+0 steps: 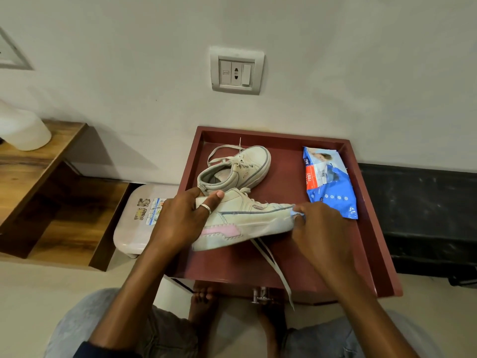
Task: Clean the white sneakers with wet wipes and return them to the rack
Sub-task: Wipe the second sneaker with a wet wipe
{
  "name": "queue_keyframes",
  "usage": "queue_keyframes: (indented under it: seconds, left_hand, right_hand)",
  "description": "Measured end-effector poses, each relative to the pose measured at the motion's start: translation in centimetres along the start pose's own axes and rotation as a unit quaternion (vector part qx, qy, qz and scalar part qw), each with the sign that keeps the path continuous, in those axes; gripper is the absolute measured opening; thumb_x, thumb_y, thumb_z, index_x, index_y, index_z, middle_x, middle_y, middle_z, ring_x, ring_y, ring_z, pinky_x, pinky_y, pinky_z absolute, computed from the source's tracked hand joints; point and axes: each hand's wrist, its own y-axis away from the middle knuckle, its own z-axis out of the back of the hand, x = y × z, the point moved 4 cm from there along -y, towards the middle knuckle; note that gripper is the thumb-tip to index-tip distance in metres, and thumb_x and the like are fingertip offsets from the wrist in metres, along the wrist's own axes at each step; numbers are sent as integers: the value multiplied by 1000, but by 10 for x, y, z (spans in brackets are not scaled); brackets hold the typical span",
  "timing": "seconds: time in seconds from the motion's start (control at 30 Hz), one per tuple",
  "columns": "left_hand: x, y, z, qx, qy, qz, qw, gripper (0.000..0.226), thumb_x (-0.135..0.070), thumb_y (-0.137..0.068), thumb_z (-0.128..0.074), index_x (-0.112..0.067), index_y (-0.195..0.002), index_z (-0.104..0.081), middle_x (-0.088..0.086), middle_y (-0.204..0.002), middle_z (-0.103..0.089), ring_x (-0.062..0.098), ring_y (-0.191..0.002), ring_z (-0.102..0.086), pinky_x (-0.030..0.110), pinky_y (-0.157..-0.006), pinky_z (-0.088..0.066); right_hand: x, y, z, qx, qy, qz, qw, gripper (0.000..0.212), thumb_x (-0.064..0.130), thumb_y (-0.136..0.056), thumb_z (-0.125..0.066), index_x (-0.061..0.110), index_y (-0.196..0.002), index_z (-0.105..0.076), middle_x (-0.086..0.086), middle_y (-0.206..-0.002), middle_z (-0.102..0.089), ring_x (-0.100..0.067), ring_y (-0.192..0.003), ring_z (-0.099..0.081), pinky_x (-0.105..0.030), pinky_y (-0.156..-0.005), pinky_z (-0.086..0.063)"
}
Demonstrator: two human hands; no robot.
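Observation:
A white sneaker with a pink side patch (247,220) lies tilted on its side over the dark red tray-top table (366,228). My left hand (180,218) grips its heel, thumb over the collar. My right hand (320,228) pinches a pale wet wipe (296,215) against the toe of that sneaker. A loose lace (276,270) hangs down past the table's front edge. The second white sneaker (237,169) rests further back on the table, toe toward the wall. A blue pack of wet wipes (330,182) lies at the right of the table.
A wooden shelf unit (38,182) stands at the left with a white container (23,133) on top. A pale plastic stool (134,223) sits between shelf and table. A wall socket (236,71) is above. A black surface (423,218) lies at the right. My knees and bare feet are below.

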Motion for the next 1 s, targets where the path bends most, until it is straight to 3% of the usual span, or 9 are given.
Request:
queue_keyframes:
  seconds: [0.17,0.3,0.4,0.5,0.63,0.7,0.8,0.87,1.0]
  left_hand:
    - [2,-1,-1,5,9,4,1000,44,-64,-92,-53,-25,-74,-61,-6,-63,-66,9,-62,-63,30,-54,-43]
    - [0,-1,-1,0,7,4,1000,46,-64,-92,-53,-22,-73,-61,-3,-62,-66,12,-62,-63,32,-57,-45]
    - [3,-2,-1,4,17,13,1000,44,-65,-92,-53,-26,-74,-62,-5,-65,-68,13,-66,-65,32,-56,-45]
    - [5,-2,-2,5,17,16,1000,42,-65,-92,-53,-28,-74,-61,-7,-66,-68,11,-67,-65,30,-56,-41]
    - [4,-2,-2,6,12,6,1000,42,-64,-92,-53,-27,-76,-61,-7,-67,-68,10,-65,-64,29,-54,-42]
    - [4,-2,-2,8,16,6,1000,42,-64,-92,-53,-26,-77,-62,-6,-66,-68,10,-64,-64,29,-54,-43]
    - [4,-2,-2,6,19,0,1000,43,-66,-90,-52,-26,-77,-62,-6,-66,-68,9,-63,-64,28,-54,-43]
    - [4,-2,-1,11,14,-2,1000,46,-69,-87,-52,-25,-78,-62,-5,-67,-67,7,-63,-63,25,-53,-42]
    - [4,-1,0,30,-12,-28,999,54,-77,-73,-51,-25,-82,-62,-6,-70,-67,5,-63,-61,21,-53,-40]
  right_hand:
    - [13,18,-4,-5,-20,102,995,9,5,-80,-67,10,-86,-74,-7,-82,-68,-23,-71,-64,-37,-60,-55]
    - [-36,-22,-10,33,6,-8,999,13,14,-89,-64,6,-88,-75,-12,-83,-72,-27,-76,-66,-32,-66,-49]
    - [-32,-22,-10,33,-7,-39,999,15,12,-89,-63,6,-95,-75,-13,-88,-73,-29,-82,-66,-32,-68,-50]
    - [4,0,-4,-17,-1,31,999,13,7,-84,-64,8,-92,-74,-11,-87,-70,-28,-77,-65,-39,-65,-56]
    - [17,19,-6,-16,-4,112,994,10,6,-83,-66,9,-90,-73,-6,-86,-68,-22,-74,-64,-37,-61,-56]
    - [-13,-2,-11,-23,7,59,998,11,9,-86,-65,8,-93,-74,-10,-87,-71,-26,-77,-65,-36,-65,-55]
    - [-52,-27,-21,61,16,-60,996,12,15,-88,-65,9,-89,-75,-12,-85,-72,-29,-80,-66,-30,-65,-47]
    - [-49,-25,-23,74,10,-91,993,14,14,-88,-63,11,-91,-76,-11,-87,-73,-28,-82,-65,-30,-66,-48]
    - [-9,-7,-8,-16,-5,-6,1000,17,3,-84,-60,7,-93,-73,-12,-87,-69,-30,-80,-64,-37,-68,-53]
